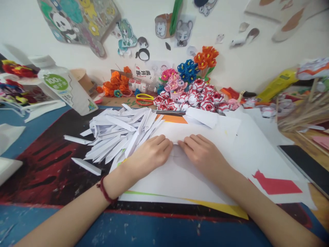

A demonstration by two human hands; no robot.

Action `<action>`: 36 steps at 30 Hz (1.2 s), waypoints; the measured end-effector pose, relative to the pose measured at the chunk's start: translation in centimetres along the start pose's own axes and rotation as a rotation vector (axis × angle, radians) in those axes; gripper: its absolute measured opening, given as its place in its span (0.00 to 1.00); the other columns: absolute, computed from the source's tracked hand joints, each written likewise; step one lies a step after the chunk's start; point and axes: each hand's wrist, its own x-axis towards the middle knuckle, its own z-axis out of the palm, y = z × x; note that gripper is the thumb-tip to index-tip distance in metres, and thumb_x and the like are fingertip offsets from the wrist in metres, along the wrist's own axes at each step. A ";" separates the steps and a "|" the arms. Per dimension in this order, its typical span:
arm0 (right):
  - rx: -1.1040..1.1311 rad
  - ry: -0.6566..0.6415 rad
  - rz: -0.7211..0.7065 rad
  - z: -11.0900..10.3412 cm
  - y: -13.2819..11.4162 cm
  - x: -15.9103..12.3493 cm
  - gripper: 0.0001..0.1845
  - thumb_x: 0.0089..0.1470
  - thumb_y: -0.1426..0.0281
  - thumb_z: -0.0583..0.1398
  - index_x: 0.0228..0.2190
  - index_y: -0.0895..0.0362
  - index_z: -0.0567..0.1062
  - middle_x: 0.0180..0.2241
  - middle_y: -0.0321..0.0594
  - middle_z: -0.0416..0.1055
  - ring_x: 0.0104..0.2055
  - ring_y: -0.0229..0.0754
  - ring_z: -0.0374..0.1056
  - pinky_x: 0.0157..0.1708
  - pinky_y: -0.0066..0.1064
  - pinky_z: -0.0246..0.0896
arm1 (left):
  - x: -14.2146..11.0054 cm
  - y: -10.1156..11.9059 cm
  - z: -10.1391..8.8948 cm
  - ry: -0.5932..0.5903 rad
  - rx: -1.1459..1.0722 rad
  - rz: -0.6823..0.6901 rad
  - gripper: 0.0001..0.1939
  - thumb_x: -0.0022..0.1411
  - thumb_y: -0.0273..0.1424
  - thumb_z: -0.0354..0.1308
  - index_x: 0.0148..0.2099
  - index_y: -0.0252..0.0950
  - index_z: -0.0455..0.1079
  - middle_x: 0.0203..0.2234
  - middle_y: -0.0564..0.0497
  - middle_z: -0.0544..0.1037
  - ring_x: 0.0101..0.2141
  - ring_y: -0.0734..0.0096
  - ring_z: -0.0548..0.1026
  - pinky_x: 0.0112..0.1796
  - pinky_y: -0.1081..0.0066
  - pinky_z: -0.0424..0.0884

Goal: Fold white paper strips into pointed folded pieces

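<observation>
A white sheet of paper (180, 175) lies on the table in front of me, its far part folded over. My left hand (150, 154) and my right hand (199, 151) rest side by side on it, fingertips almost meeting at the fold. Both hands lie palm down with fingers stretched and pressed flat on the paper. A red cord bracelet (104, 190) circles my left wrist. To the left of my left hand sits a heap of folded white paper strips (118, 132).
Red-and-white paper flower balls (195, 97), pink, blue and orange paper flowers stand at the back. A white carton (65, 85) is back left, scissors (144, 98) behind the strips. Red paper (276, 185) lies right, wooden sticks (303, 113) far right.
</observation>
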 end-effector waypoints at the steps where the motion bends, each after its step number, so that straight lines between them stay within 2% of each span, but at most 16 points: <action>1: -0.001 0.008 -0.013 0.1 0.0 0.0 0.11 0.58 0.82 0.53 0.30 0.66 0.75 0.25 0.43 0.66 0.29 0.43 0.58 0.30 0.36 0.51 | 0.0 0.0 0.1 0.004 -0.008 -0.003 0.07 0.66 0.22 0.48 0.37 0.29 0.66 0.30 0.47 0.70 0.33 0.65 0.67 0.33 0.66 0.67; 5: -0.018 0.030 -0.058 0.1 -0.1 0.1 0.11 0.55 0.83 0.55 0.26 0.64 0.75 0.23 0.42 0.64 0.28 0.42 0.57 0.29 0.35 0.49 | -0.1 0.1 0.3 0.056 0.016 0.020 0.07 0.65 0.21 0.48 0.35 0.30 0.66 0.27 0.48 0.70 0.30 0.66 0.67 0.29 0.67 0.66; 10: -0.063 0.045 -0.089 0.0 -0.4 0.3 0.16 0.56 0.84 0.53 0.21 0.61 0.72 0.21 0.40 0.61 0.26 0.42 0.54 0.28 0.36 0.46 | -0.1 0.4 0.5 0.099 0.093 0.094 0.09 0.63 0.18 0.47 0.33 0.30 0.66 0.26 0.48 0.70 0.28 0.67 0.67 0.27 0.67 0.66; 16: -0.073 0.051 -0.116 0.1 -0.5 0.2 0.18 0.57 0.84 0.52 0.19 0.60 0.70 0.20 0.39 0.60 0.25 0.41 0.53 0.27 0.36 0.44 | -0.1 0.5 0.4 0.071 0.159 0.187 0.11 0.62 0.15 0.45 0.32 0.30 0.65 0.27 0.45 0.71 0.29 0.66 0.68 0.29 0.66 0.68; 22: -0.050 0.009 -0.108 -0.1 -0.4 0.2 0.17 0.57 0.84 0.52 0.20 0.60 0.70 0.21 0.40 0.61 0.26 0.41 0.55 0.27 0.36 0.45 | 0.0 0.8 -0.2 -0.013 0.143 0.147 0.09 0.61 0.16 0.47 0.33 0.29 0.66 0.28 0.44 0.71 0.31 0.64 0.68 0.29 0.66 0.67; 26: -0.047 -0.007 -0.080 -0.4 -0.7 0.2 0.16 0.55 0.84 0.53 0.20 0.61 0.72 0.21 0.42 0.63 0.26 0.42 0.56 0.27 0.36 0.47 | 0.5 1.6 -0.9 -0.106 0.192 0.096 0.09 0.60 0.15 0.47 0.33 0.29 0.66 0.26 0.45 0.70 0.29 0.64 0.67 0.27 0.65 0.64; 32: -0.080 -0.034 -0.061 -0.6 -1.7 0.2 0.12 0.51 0.86 0.54 0.26 0.65 0.76 0.24 0.46 0.68 0.28 0.46 0.61 0.29 0.37 0.51 | 0.7 2.1 -0.8 -0.152 0.151 -0.016 0.07 0.62 0.18 0.47 0.37 0.30 0.66 0.32 0.43 0.71 0.32 0.62 0.67 0.31 0.64 0.64; 36: -0.060 -0.054 0.005 -0.7 -1.8 0.2 0.12 0.52 0.85 0.55 0.23 0.63 0.75 0.23 0.45 0.68 0.27 0.45 0.61 0.28 0.36 0.51 | 0.7 2.2 -0.8 -0.179 0.138 -0.029 0.08 0.59 0.16 0.49 0.36 0.30 0.66 0.32 0.43 0.71 0.32 0.61 0.68 0.30 0.64 0.64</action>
